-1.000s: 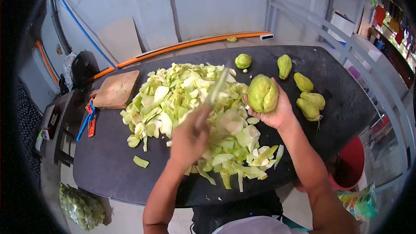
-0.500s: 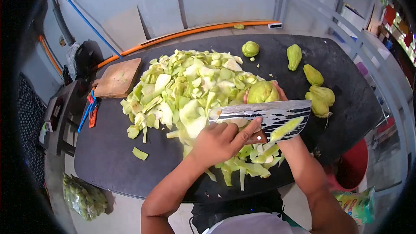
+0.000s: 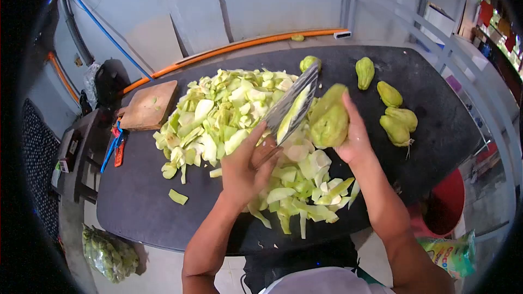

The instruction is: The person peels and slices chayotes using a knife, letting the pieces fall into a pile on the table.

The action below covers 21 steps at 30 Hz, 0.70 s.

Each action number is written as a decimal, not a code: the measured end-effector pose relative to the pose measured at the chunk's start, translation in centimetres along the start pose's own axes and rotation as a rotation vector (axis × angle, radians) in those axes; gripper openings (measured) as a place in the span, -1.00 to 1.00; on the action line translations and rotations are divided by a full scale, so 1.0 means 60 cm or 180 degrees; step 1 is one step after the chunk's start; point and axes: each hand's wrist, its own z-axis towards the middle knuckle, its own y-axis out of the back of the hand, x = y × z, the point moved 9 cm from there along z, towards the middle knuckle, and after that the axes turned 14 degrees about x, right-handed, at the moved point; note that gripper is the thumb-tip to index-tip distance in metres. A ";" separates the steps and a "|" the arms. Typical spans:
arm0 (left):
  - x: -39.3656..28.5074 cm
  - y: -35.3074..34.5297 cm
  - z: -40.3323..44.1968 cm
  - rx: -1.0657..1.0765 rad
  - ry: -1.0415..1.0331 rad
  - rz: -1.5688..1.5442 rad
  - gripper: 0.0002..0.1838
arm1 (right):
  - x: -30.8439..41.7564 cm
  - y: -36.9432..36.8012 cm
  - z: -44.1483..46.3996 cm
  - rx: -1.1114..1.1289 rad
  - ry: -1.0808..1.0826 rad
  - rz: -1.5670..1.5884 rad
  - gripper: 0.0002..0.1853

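My left hand (image 3: 245, 166) is wrapped round the wooden handle of a cleaver (image 3: 298, 100). Its broad blade points up and away, with a strip of green chayote stuck to its side. To the right, my right hand (image 3: 357, 136) grips a whole green chayote (image 3: 330, 121), fingers behind it. The blade is left of that chayote, above a big heap of cut chayote pieces (image 3: 204, 110) on the dark table (image 3: 147, 201). More slices (image 3: 297, 198) lie below and between my hands.
Several whole chayotes (image 3: 389, 93) lie at the table's right and back. A wooden chopping board (image 3: 150, 104) sits at the left edge beside a blue and red tool (image 3: 115, 147). On the floor are a red bucket (image 3: 456, 196) and a bag of greens (image 3: 109, 256).
The cleaver has swung from lying level in front of the chayote to pointing up on its left. My right hand has turned the chayote, which now shows fully.
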 end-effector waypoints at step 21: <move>0.049 0.026 -0.007 -0.0059 0.0386 -0.0704 -0.44 | -0.005 -0.031 0.005 0.0817 -0.0038 0.0255 -0.20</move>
